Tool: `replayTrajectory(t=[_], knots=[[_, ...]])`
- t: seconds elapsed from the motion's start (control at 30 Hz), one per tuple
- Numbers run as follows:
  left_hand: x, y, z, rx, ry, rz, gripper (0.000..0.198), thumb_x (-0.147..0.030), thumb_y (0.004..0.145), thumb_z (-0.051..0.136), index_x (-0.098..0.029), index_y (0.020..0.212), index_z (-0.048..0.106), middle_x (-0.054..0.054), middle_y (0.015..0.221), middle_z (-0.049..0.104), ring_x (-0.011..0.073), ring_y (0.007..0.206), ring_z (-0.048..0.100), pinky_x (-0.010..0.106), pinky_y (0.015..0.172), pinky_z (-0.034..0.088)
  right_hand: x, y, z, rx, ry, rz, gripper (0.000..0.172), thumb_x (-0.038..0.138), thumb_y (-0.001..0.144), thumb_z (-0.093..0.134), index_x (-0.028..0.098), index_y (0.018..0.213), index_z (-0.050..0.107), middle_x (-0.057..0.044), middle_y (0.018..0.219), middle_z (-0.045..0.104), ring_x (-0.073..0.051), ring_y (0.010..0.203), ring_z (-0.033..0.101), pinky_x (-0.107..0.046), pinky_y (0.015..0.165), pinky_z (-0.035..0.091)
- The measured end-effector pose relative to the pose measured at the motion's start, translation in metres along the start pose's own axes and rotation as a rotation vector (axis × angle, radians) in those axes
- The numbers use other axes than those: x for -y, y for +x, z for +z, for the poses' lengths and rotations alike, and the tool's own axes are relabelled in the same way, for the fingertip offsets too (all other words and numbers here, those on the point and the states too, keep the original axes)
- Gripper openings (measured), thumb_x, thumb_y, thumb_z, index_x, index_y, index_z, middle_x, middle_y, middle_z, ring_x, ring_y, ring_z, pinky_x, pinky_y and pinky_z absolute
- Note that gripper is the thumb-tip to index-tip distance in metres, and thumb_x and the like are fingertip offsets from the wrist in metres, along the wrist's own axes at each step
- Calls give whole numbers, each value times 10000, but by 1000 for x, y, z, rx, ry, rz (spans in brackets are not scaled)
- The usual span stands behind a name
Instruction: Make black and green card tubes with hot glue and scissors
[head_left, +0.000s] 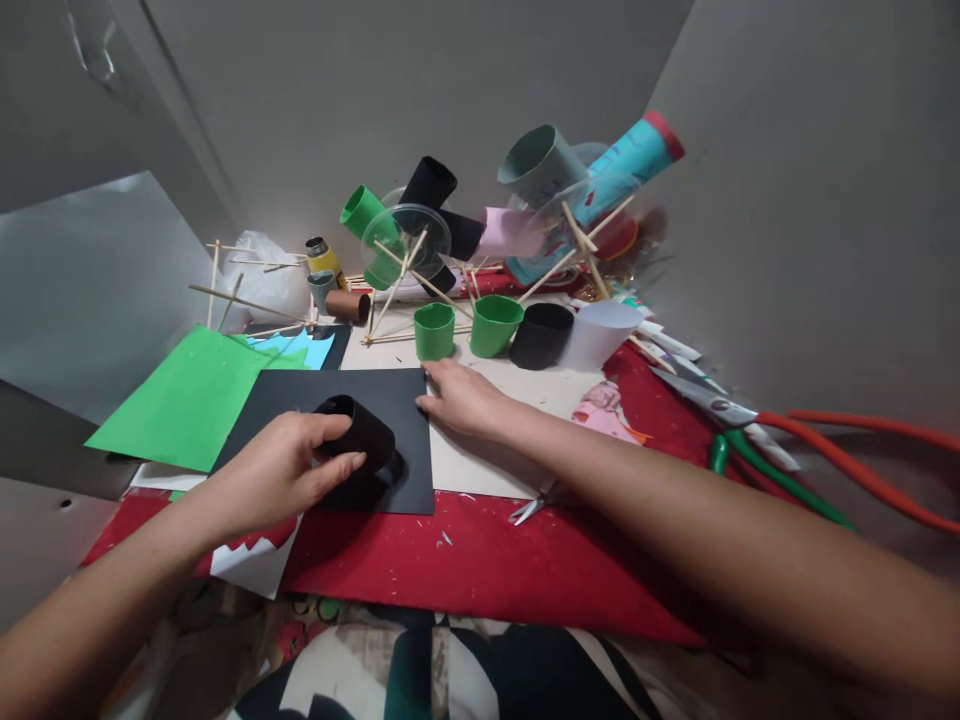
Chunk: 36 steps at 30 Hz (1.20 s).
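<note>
My left hand (281,470) is closed around a black paper tube (365,433), holding it on its side over a black paper sheet (352,395). My right hand (459,398) rests fingers-down on the right edge of that black sheet, pressing it flat, fingers spread. Just beyond my right hand stand two green paper cups (435,331), a black cup (541,335) and a white paper cup (600,335).
A green paper sheet (187,395) lies left of the black one, with blue paper behind it. Stick-and-cup structures (409,245) stand at the back. Scissors (709,400) with orange and green handles lie right, small scissors (532,505) on the red cloth (487,560). Grey walls enclose the space.
</note>
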<state>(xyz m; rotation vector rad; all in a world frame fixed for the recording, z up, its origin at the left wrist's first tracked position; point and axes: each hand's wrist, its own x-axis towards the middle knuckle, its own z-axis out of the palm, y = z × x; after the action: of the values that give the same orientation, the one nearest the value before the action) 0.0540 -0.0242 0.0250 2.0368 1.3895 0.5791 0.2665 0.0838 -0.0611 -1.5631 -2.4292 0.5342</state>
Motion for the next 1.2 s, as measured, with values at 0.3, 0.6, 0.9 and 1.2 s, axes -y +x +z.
replayTrajectory(t=[0.3,0.6,0.9,1.2], knots=[[10,18,-10,69,214,18,268,-335,900,545,-176,685,556,-36,612,470,110,561,413,234,514,307,-5,34,-2,91,-44,-2,260,321,957,627,172,1170,630,-86,1220,634,-228,1022,644,-438,868,553],[26,82,2,142,319,37,374,-324,895,525,-221,618,295,-71,572,269,99,526,256,255,491,187,-15,-35,-62,-153,95,-73,366,292,929,572,143,1260,616,-125,1217,678,-256,939,684,-382,855,525],[25,118,13,277,543,116,346,-317,924,482,-219,637,316,-66,579,312,105,518,272,268,522,206,-49,-94,-56,-303,249,29,387,391,903,474,159,1106,708,-94,944,775,-227,694,704,-305,488,486],[19,121,20,299,678,162,301,-303,936,494,-208,663,409,-31,611,450,122,543,414,262,548,268,-64,-91,-51,-281,235,16,398,348,907,449,117,1105,704,-110,844,755,-203,575,666,-304,490,493]])
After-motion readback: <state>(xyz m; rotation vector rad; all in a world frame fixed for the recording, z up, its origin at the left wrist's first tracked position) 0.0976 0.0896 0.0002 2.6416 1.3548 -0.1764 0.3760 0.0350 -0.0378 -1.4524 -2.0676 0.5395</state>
